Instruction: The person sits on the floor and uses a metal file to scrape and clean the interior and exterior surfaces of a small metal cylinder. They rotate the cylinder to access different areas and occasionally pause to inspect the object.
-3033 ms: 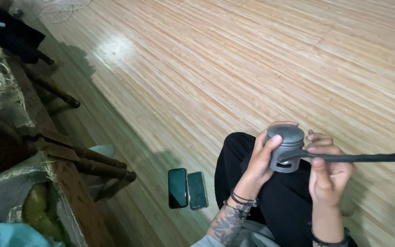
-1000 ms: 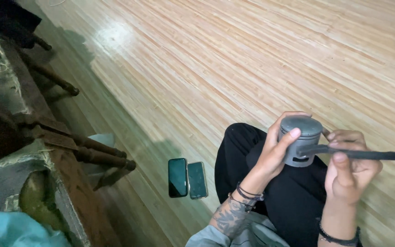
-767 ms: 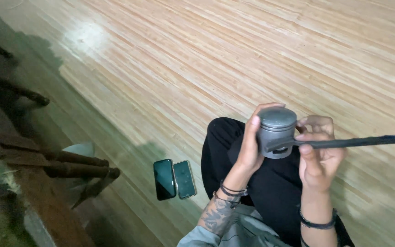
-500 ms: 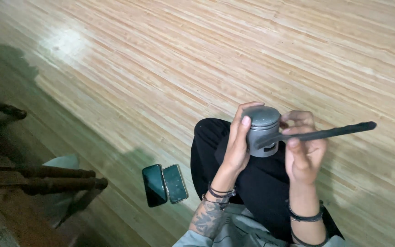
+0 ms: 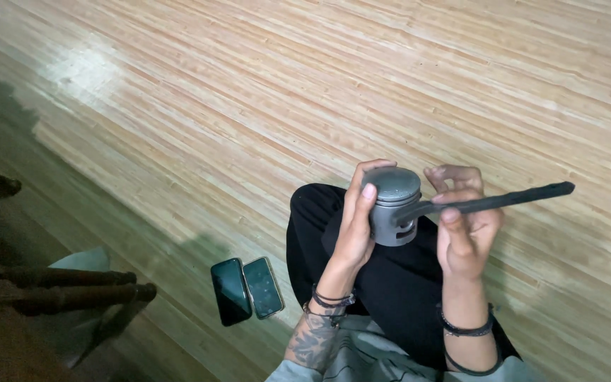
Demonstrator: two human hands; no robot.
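My left hand [image 5: 358,219] is wrapped around a grey metal piston [image 5: 394,205], a short cylinder with a flat round top, held above my black-trousered knee [image 5: 319,226]. My right hand [image 5: 464,226] grips a long dark rod-like tool [image 5: 489,203]. The tool's left end rests against the piston's side near a slot. Its other end points right, over the floor. Both wrists wear dark bracelets.
Two phones [image 5: 246,288] lie side by side on the wooden plank floor [image 5: 263,106], left of my knee. Dark turned wooden furniture legs [image 5: 58,290] stick out at the lower left, with a pale cloth beneath them.
The view has swung so the furniture slid toward the left edge. Both hands keep the same grip on the piston and tool, with the tool tip staying at the piston's side.
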